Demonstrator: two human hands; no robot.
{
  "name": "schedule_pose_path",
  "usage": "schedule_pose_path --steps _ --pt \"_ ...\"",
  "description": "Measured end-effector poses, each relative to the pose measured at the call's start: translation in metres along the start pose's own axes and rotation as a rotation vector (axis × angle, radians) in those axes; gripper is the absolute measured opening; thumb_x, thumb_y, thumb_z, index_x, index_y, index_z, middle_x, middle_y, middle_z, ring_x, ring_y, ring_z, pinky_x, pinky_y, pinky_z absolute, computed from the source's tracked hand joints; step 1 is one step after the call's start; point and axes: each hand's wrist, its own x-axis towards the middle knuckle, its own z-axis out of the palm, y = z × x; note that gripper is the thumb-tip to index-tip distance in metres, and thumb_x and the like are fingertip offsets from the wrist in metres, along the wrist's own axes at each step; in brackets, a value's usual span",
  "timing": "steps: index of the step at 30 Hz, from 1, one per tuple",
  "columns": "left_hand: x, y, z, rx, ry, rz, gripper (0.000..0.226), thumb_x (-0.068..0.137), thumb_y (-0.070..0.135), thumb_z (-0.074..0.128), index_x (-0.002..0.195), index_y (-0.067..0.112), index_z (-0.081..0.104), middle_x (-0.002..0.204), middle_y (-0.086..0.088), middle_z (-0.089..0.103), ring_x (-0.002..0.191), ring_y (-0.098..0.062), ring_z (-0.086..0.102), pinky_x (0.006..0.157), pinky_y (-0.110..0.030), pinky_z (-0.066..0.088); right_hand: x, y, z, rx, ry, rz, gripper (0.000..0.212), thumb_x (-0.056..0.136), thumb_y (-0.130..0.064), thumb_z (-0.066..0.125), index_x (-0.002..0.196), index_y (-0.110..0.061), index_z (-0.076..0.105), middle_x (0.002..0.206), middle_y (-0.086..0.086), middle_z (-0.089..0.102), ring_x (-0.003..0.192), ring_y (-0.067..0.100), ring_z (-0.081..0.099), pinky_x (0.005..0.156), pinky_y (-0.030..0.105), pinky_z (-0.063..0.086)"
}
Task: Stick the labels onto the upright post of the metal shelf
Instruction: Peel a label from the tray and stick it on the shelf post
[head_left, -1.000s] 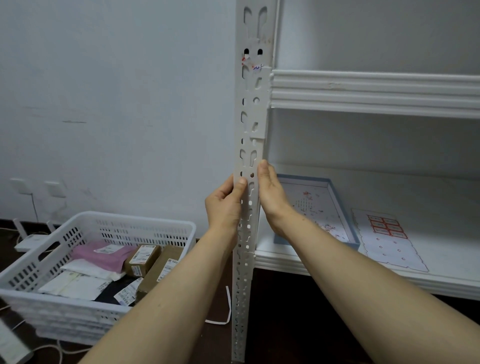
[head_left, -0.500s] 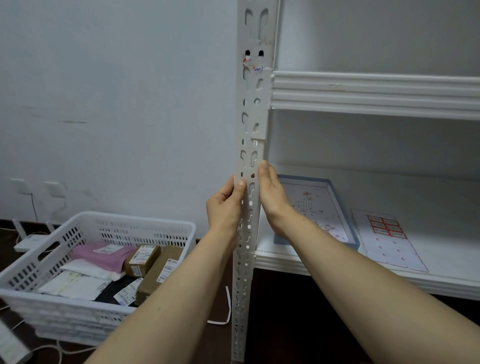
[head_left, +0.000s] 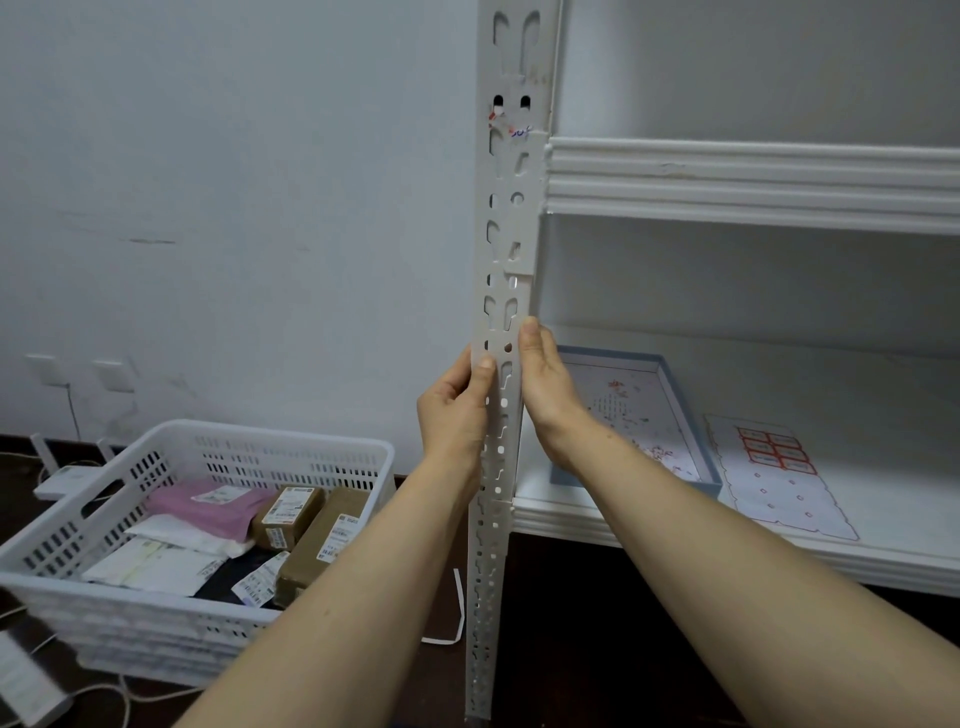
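Observation:
The white perforated upright post (head_left: 511, 218) of the metal shelf runs top to bottom through the middle of the view. My left hand (head_left: 454, 415) grips its left edge at mid-height, thumb pressed flat on the front face and fingers curled behind. My right hand (head_left: 545, 384) lies along the post's right edge with straight fingers pressing on it. I cannot make out a label between the hands. A small sticker (head_left: 514, 130) with red and blue marks sits high on the post. On the lower shelf board lies a label sheet (head_left: 774, 467) with red-framed labels.
A shallow blue-rimmed box (head_left: 691, 415) lies on the lower shelf board (head_left: 883, 415) beside the label sheet. A white plastic basket (head_left: 291, 447) with parcels stands on the dark floor at the left. Cables and a white strip (head_left: 457, 613) lie on the floor.

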Motion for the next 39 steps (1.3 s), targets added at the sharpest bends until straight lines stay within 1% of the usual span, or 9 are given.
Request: schedule_pose_path --steps 5,11,18,21,27,29,31,34,39 --pt "-0.001 0.006 0.005 -0.039 0.034 -0.01 0.022 0.093 0.006 0.054 0.114 0.012 0.06 0.066 0.017 0.066 0.054 0.014 0.061 0.049 -0.001 0.041 0.0 0.0 0.001 -0.016 -0.002 0.0 0.052 0.098 -0.052 0.024 0.14 -0.023 0.035 0.142 0.002 0.046 0.132 0.018 0.043 0.114 0.042 0.031" --pt "0.0 0.002 0.002 -0.039 0.041 -0.027 0.029 0.093 0.007 0.054 0.121 0.002 0.06 0.098 -0.002 0.068 0.066 0.011 0.064 0.057 -0.003 0.045 -0.001 0.0 -0.001 -0.008 -0.006 0.008 0.051 0.098 -0.051 0.024 0.139 -0.023 0.036 0.141 0.002 0.048 0.131 0.018 0.044 0.113 0.042 0.032" --pt "0.002 0.007 0.004 -0.02 0.069 -0.032 0.025 0.092 0.008 0.057 0.116 0.002 0.063 0.067 0.017 0.066 0.054 0.013 0.061 0.049 -0.001 0.042 -0.001 0.0 0.0 -0.028 0.0 0.009 0.052 0.097 -0.053 0.024 0.139 -0.024 0.036 0.142 0.001 0.046 0.132 0.018 0.042 0.114 0.042 0.031" --pt "0.004 0.009 0.003 0.002 0.077 -0.055 0.025 0.091 0.011 0.058 0.115 0.005 0.063 0.076 0.01 0.065 0.053 0.014 0.06 0.049 -0.001 0.043 -0.001 0.0 0.0 -0.03 0.001 0.006 0.053 0.097 -0.054 0.024 0.139 -0.024 0.036 0.142 0.001 0.046 0.132 0.018 0.042 0.114 0.042 0.031" --pt "0.009 0.012 -0.003 0.064 0.062 -0.088 0.03 0.089 0.02 0.062 0.115 0.005 0.065 0.092 0.005 0.066 0.059 0.013 0.06 0.057 -0.003 0.046 -0.003 -0.002 0.0 -0.042 -0.003 0.009 0.053 0.097 -0.054 0.023 0.141 -0.026 0.034 0.146 -0.001 0.042 0.134 0.017 0.039 0.115 0.041 0.028" --pt "0.01 0.014 -0.004 0.079 0.043 -0.09 0.03 0.089 0.022 0.063 0.114 0.006 0.066 0.098 0.003 0.068 0.069 0.01 0.06 0.069 -0.011 0.044 -0.003 -0.002 0.0 -0.048 -0.001 0.006 0.053 0.097 -0.054 0.022 0.141 -0.026 0.034 0.145 -0.001 0.042 0.134 0.017 0.039 0.115 0.041 0.028" --pt "0.01 0.015 -0.004 0.089 0.032 -0.084 0.029 0.089 0.023 0.063 0.112 0.006 0.067 0.092 0.006 0.068 0.074 0.009 0.058 0.081 -0.02 0.041 -0.004 -0.004 0.001 -0.05 -0.004 0.005 0.052 0.097 -0.053 0.022 0.141 -0.026 0.033 0.146 -0.002 0.041 0.135 0.016 0.038 0.115 0.04 0.027" --pt "0.011 0.015 -0.004 0.107 0.016 -0.082 0.026 0.089 0.023 0.062 0.109 0.007 0.068 0.08 0.013 0.065 0.07 0.011 0.056 0.083 -0.023 0.04 -0.005 -0.005 -0.001 -0.052 -0.007 0.002 0.052 0.098 -0.053 0.022 0.141 -0.027 0.033 0.146 -0.002 0.04 0.135 0.016 0.037 0.115 0.038 0.027" --pt "0.012 0.014 -0.009 0.103 -0.014 -0.087 0.026 0.089 0.023 0.063 0.11 0.01 0.068 0.086 0.014 0.066 0.082 0.006 0.058 0.093 -0.029 0.04 -0.005 -0.005 0.0 -0.055 -0.009 0.01 0.051 0.098 -0.052 0.023 0.139 -0.026 0.035 0.144 -0.002 0.043 0.133 0.015 0.039 0.113 0.036 0.028"
